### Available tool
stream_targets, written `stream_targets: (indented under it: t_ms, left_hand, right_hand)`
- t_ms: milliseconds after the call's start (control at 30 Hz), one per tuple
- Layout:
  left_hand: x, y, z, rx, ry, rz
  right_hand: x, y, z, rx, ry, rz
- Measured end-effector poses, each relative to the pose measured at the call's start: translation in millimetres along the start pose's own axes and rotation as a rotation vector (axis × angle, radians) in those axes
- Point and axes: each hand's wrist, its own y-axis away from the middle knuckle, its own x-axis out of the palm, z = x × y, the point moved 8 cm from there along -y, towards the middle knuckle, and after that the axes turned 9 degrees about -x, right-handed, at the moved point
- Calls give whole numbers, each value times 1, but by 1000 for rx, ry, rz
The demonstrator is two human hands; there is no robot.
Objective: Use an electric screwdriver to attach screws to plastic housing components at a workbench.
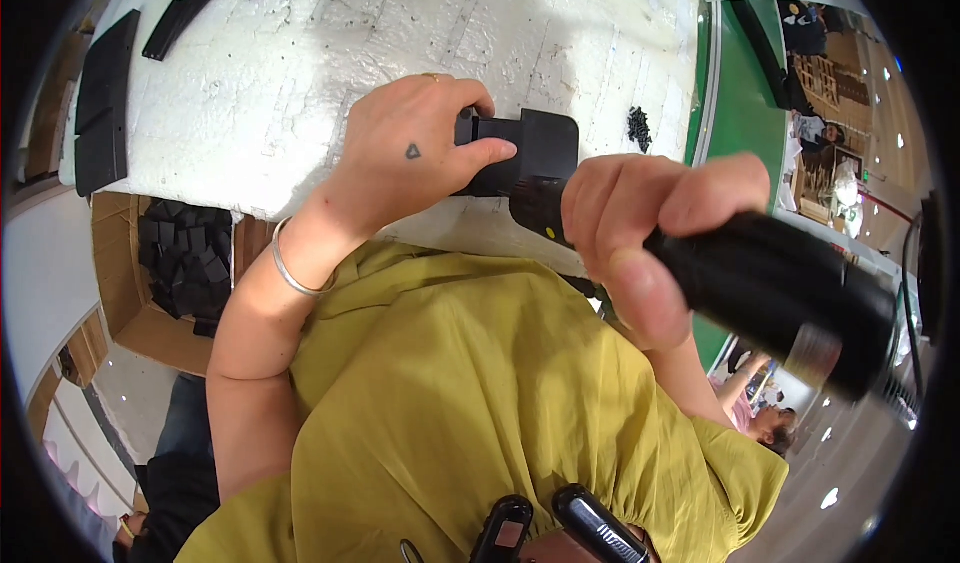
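While gripped, black part (pixel 530 153) between both hands (pixel 420 148).

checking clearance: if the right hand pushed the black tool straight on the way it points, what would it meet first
Most likely the black block that the left hand grips: the tip of the black power tool in the right hand already seems to sit against it. Beyond that lies the white table, though depth is unclear.

The left hand (pixel 420 148) holds a block (pixel 530 153) over the counter's (pixel 400 33) near edge; the right hand (pixel 650 233), just right of it, grips a driver (pixel 780 293) pointing into the block. Strips (pixel 180 18) lie at the counter's far left, small bits (pixel 639 126) at its right. A box (pixel 160 273) of parts sits below the counter's left end.
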Motion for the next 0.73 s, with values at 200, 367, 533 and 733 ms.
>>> stream_targets:
  t_ms: [200, 367, 533, 733]
  left_hand:
    - [-18, -10, 33, -581, 1429, -162]
    - [-38, -2, -22, -297, 995, -187]
    - [-45, 7, -29, -135, 678, -129]
    - [-42, 8, -20, -577, 1591, 513]
  right_hand:
    - [-66, 11, 21, -168, -201, -640]
    - [-50, 26, -38, 126, 122, -528]
    - [-41, 20, -46, 343, 100, -522]
    - [-25, 19, -55, 344, -13, -360]
